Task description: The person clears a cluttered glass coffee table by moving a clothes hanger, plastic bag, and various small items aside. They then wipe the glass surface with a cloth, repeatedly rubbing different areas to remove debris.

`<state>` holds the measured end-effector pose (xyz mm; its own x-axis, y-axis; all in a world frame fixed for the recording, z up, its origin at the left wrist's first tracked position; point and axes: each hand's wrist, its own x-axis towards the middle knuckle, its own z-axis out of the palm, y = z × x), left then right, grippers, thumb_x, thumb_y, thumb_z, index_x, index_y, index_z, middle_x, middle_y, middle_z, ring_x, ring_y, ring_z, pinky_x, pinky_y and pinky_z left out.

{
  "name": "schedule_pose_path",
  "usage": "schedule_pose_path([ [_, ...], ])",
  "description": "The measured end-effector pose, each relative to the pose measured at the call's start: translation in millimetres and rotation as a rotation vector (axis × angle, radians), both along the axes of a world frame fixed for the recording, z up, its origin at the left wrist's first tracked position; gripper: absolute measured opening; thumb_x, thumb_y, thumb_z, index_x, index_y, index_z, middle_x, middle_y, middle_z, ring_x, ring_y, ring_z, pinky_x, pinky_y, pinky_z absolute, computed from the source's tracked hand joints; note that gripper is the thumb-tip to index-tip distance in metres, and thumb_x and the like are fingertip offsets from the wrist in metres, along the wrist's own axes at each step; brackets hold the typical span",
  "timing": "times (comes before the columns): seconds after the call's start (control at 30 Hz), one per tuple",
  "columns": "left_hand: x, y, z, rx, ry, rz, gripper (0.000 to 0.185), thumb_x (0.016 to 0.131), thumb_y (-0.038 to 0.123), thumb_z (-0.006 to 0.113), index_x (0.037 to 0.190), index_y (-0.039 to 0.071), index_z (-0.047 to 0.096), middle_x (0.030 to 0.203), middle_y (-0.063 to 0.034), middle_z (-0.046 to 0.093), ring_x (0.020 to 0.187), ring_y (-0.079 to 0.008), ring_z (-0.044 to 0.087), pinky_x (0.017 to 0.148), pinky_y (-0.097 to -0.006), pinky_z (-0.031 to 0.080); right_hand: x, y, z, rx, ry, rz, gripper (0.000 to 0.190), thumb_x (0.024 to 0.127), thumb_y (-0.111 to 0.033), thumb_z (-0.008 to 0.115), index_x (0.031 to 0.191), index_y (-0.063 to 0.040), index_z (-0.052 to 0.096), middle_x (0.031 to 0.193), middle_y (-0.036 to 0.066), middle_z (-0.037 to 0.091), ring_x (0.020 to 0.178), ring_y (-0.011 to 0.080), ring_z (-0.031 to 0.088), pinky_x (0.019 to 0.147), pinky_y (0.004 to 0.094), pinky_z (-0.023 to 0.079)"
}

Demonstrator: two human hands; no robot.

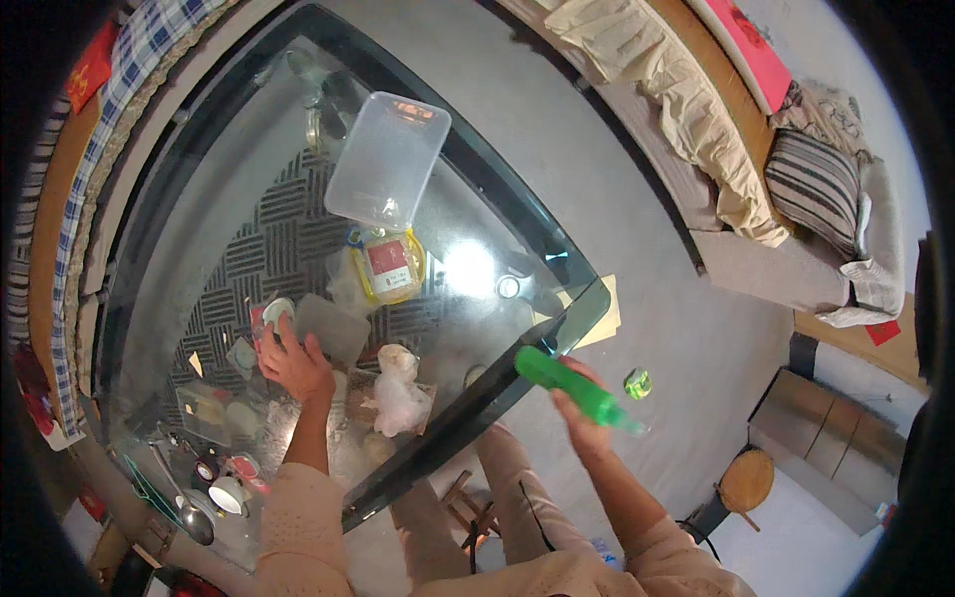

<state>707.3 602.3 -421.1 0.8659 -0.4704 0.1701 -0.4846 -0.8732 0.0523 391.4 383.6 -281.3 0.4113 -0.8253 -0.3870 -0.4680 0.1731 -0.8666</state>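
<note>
My right hand grips a green plastic bottle just beyond the table's near right edge. The bottle lies nearly flat in the grip, with its narrower end pointing down and right. Over the glass tabletop, my left hand reaches to a small white round-topped item beside a red-and-white package. The fingers touch the round item, but how firmly they hold it is unclear. A translucent grey box sits just right of that hand. A knotted plastic bag with pale contents lies nearer me.
Farther back stand a clear plastic bin and a yellow-rimmed package. A ladle and white cup lie front left. A wooden stool is under my legs. A sofa and a green object are to the right.
</note>
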Motion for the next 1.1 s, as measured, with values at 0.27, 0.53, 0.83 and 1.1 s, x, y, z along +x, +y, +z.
schedule_pose_path([
  [0.27, 1, -2, 4, -0.003, -0.008, -0.030, 0.051, 0.097, 0.041, 0.033, 0.138, 0.012, 0.040, 0.142, -0.0137, 0.037, 0.129, -0.0351, 0.034, 0.104, -0.0507, 0.023, -115, -81, -34, -0.064, 0.019, -0.683, 0.044, 0.089, -0.014, 0.061, 0.128, 0.001, 0.047, 0.120, 0.014, 0.055, 0.111, 0.0264, 0.055, 0.086, 0.0427, 0.054],
  [0.53, 7, 6, -7, 0.103, 0.014, 0.026, 0.055, 0.094, 0.043, 0.034, 0.139, 0.012, 0.039, 0.143, -0.0122, 0.037, 0.130, -0.0338, 0.034, 0.104, -0.0486, 0.023, -128, -129, -256, 0.220, -0.044, -0.834, 0.038, 0.082, -0.005, 0.067, 0.118, 0.001, 0.055, 0.107, 0.012, 0.061, 0.096, 0.0243, 0.062, 0.073, 0.0401, 0.057],
  [0.83, 13, 10, -8, 0.066, -0.083, -0.054, 0.059, 0.095, 0.048, 0.030, 0.135, 0.008, 0.045, 0.138, -0.0148, 0.043, 0.123, -0.0354, 0.042, 0.100, -0.0463, 0.032, -75, -149, -378, 0.237, -0.410, -0.861, 0.033, 0.079, -0.014, 0.076, 0.106, 0.001, 0.063, 0.090, 0.007, 0.065, 0.079, 0.0154, 0.061, 0.071, 0.0294, 0.049],
  [1.1, 11, 1, -5, 0.072, -0.040, -0.049, 0.062, 0.095, 0.051, 0.029, 0.136, 0.007, 0.044, 0.137, -0.0179, 0.043, 0.122, -0.0371, 0.042, 0.100, -0.0474, 0.032, -88, -162, -455, 0.216, -0.278, -0.851, 0.035, 0.080, -0.012, 0.076, 0.110, 0.000, 0.062, 0.098, 0.009, 0.065, 0.087, 0.0193, 0.059, 0.076, 0.0338, 0.047],
])
